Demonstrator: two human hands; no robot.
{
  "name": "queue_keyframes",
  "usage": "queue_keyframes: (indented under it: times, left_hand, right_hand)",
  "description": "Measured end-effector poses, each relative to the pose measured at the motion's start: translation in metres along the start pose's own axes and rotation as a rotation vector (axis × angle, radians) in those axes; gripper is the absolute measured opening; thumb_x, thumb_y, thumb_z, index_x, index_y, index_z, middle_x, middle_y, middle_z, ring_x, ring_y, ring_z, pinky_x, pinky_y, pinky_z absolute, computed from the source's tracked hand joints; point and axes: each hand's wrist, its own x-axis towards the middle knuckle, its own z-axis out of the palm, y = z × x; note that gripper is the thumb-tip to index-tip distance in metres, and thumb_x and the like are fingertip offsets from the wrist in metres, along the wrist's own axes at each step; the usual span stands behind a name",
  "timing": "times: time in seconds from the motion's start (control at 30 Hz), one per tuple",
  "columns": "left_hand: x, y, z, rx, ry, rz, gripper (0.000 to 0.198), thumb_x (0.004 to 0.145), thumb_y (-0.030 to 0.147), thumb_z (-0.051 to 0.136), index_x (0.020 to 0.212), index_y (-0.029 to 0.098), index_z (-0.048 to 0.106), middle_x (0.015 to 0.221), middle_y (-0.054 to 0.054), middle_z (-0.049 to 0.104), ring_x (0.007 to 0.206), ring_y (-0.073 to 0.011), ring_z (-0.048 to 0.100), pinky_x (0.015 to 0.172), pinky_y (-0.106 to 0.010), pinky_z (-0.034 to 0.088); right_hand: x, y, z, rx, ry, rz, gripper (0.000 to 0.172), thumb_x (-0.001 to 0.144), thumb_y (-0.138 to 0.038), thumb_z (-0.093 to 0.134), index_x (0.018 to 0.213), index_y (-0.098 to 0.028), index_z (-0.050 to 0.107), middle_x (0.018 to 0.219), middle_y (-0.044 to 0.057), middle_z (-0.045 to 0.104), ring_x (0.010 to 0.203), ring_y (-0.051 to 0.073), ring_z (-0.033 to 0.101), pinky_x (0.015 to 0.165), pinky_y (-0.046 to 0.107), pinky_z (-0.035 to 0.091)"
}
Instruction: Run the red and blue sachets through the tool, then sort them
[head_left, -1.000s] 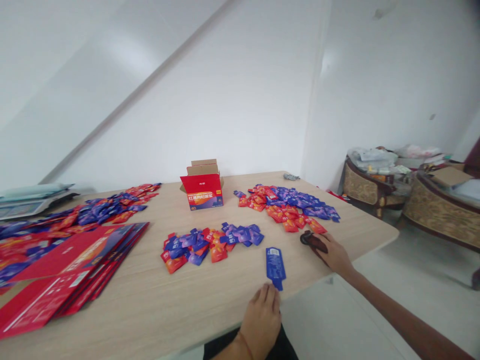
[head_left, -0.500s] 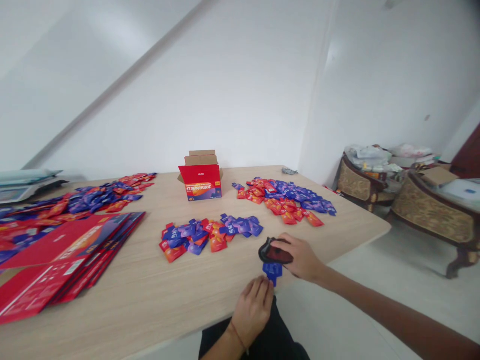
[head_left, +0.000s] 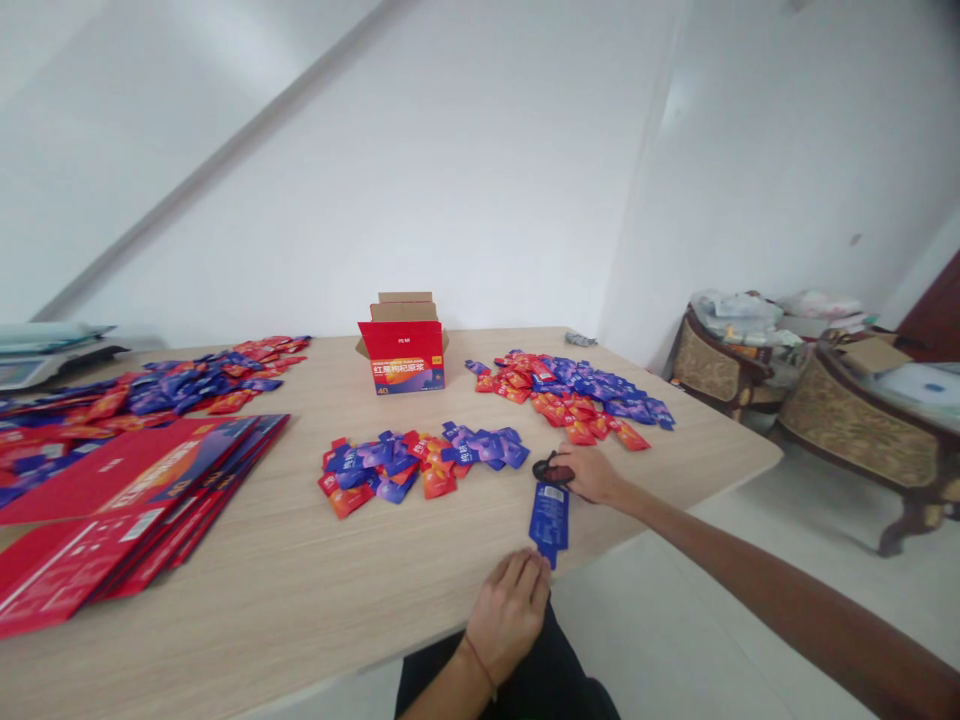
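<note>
A blue sachet [head_left: 550, 517] lies flat near the front edge of the wooden table [head_left: 315, 590]. My left hand [head_left: 508, 615] rests at the table edge, its fingertips touching the sachet's near tip. My right hand [head_left: 589, 473] is closed on a small dark object [head_left: 549, 468] and presses it on the table at the sachet's far end. Just beyond lies a small heap of red and blue sachets [head_left: 424, 468].
An open red carton [head_left: 403, 356] stands mid-table. A larger sachet pile [head_left: 577, 395] lies right of it, another pile [head_left: 172, 385] at the left. Flat red box blanks [head_left: 127, 500] are stacked at the left. Cluttered armchairs [head_left: 810, 400] stand on the right.
My right hand carried the dark object from the table's right side over the blue sachet, then on to the sachet's far end. My left hand stayed at the sachet's near tip.
</note>
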Motion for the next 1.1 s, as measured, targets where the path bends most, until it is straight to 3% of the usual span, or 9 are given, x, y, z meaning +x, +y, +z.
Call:
queue_keyframes:
  times: [0.13, 0.33, 0.5, 0.57, 0.67, 0.8, 0.87, 1.0, 1.1]
  left_hand:
    - [0.001, 0.001, -0.002, 0.001, -0.01, -0.007, 0.03, 0.102, 0.014, 0.044, 0.128, 0.01, 0.061, 0.119, -0.012, 0.065, 0.111, -0.0251, 0.062, 0.1, -0.038, 0.05]
    - [0.003, 0.003, -0.008, -0.005, -0.056, -0.02, 0.03, 0.102, 0.014, 0.044, 0.128, 0.011, 0.061, 0.113, -0.012, 0.066, 0.106, -0.0252, 0.063, 0.096, -0.038, 0.053]
    - [0.007, 0.004, -0.01, -0.029, -0.047, -0.029, 0.027, 0.101, 0.012, 0.049, 0.125, 0.012, 0.061, 0.116, -0.011, 0.066, 0.112, -0.0245, 0.061, 0.099, -0.038, 0.052]
    - [0.01, 0.006, -0.012, -0.032, -0.065, -0.051, 0.021, 0.098, 0.013, 0.056, 0.117, 0.013, 0.064, 0.113, -0.01, 0.066, 0.112, -0.0255, 0.061, 0.096, -0.039, 0.054]
    - [0.013, 0.014, -0.017, -0.029, -0.09, -0.127, 0.011, 0.091, 0.013, 0.067, 0.101, 0.016, 0.065, 0.109, -0.01, 0.066, 0.108, -0.028, 0.063, 0.087, -0.04, 0.057]
    - [0.014, 0.024, -0.031, -0.191, -0.082, -0.3, 0.01, 0.092, 0.011, 0.064, 0.092, 0.021, 0.064, 0.095, -0.005, 0.068, 0.088, -0.0227, 0.067, 0.077, -0.034, 0.056]
    - [0.015, 0.025, -0.04, -0.419, -0.032, -0.493, 0.011, 0.097, 0.015, 0.057, 0.102, 0.024, 0.064, 0.093, -0.004, 0.069, 0.083, -0.0197, 0.068, 0.074, -0.03, 0.055]
    - [0.014, 0.014, -0.049, -0.905, 0.112, -0.905, 0.027, 0.1, 0.032, 0.053, 0.125, 0.022, 0.054, 0.091, -0.004, 0.069, 0.076, -0.019, 0.07, 0.062, -0.026, 0.054]
    - [0.011, 0.0, -0.049, -0.957, 0.115, -0.951, 0.026, 0.098, 0.032, 0.052, 0.121, 0.019, 0.055, 0.083, -0.003, 0.069, 0.072, -0.0194, 0.069, 0.062, -0.027, 0.053]
  right_hand:
    - [-0.018, -0.021, -0.012, 0.12, 0.179, -0.036, 0.037, 0.081, -0.024, 0.065, 0.118, -0.024, 0.073, 0.112, 0.006, 0.069, 0.097, 0.021, 0.064, 0.083, 0.03, 0.044]
    - [-0.053, -0.061, 0.013, 0.135, -0.06, -0.247, 0.041, 0.074, -0.018, 0.066, 0.113, -0.029, 0.072, 0.104, 0.003, 0.069, 0.089, 0.019, 0.063, 0.074, 0.027, 0.042]
    - [-0.022, -0.023, 0.017, 0.06, -0.006, -0.04, 0.031, 0.08, -0.017, 0.06, 0.107, -0.024, 0.075, 0.102, 0.006, 0.069, 0.09, 0.019, 0.063, 0.075, 0.026, 0.04]
    - [-0.008, -0.006, 0.012, 0.086, 0.014, 0.041, 0.02, 0.084, -0.024, 0.059, 0.094, -0.021, 0.076, 0.094, 0.006, 0.07, 0.087, 0.019, 0.063, 0.074, 0.026, 0.039]
    - [0.0, 0.008, 0.007, 0.133, 0.055, 0.088, 0.02, 0.088, -0.03, 0.058, 0.084, -0.02, 0.075, 0.089, 0.006, 0.072, 0.085, 0.019, 0.063, 0.072, 0.026, 0.039]
    - [-0.013, 0.018, 0.001, 0.291, 0.304, 0.212, 0.021, 0.085, -0.038, 0.063, 0.086, -0.02, 0.074, 0.088, 0.006, 0.074, 0.083, 0.021, 0.065, 0.072, 0.027, 0.042]
    - [-0.023, 0.023, -0.008, 0.374, 0.417, 0.257, 0.023, 0.084, -0.04, 0.063, 0.087, -0.02, 0.074, 0.088, 0.006, 0.075, 0.082, 0.022, 0.066, 0.072, 0.028, 0.045]
    - [-0.042, 0.028, -0.033, 0.486, 0.502, 0.291, 0.024, 0.085, -0.04, 0.061, 0.09, -0.02, 0.074, 0.082, 0.007, 0.075, 0.075, 0.023, 0.067, 0.066, 0.03, 0.047]
    - [-0.051, 0.027, -0.045, 0.446, 0.524, 0.292, 0.023, 0.085, -0.04, 0.063, 0.089, -0.02, 0.074, 0.083, 0.007, 0.075, 0.078, 0.024, 0.067, 0.069, 0.031, 0.047]
